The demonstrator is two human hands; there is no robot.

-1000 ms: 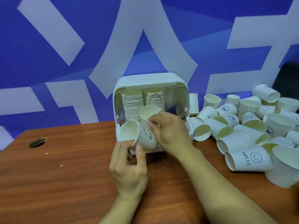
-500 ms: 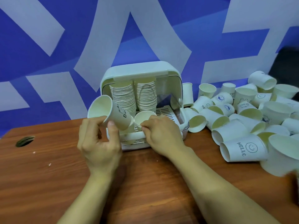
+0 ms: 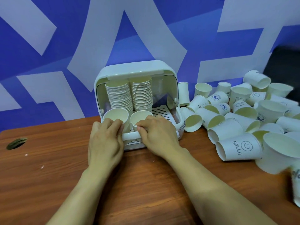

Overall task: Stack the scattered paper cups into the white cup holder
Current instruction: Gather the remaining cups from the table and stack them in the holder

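Forward, hands around two cups.

Cup holder: one. Stacks inside it: two, left stack and right stack; the cups in each are too tightly nested to count. Single upright cups at its near edge: two, left cup and right cup. Loose cups on the bench, right: over twenty, overlapping, exact figure undetermined. Hands: two, left hand and right hand. Hole in bench, left: one.
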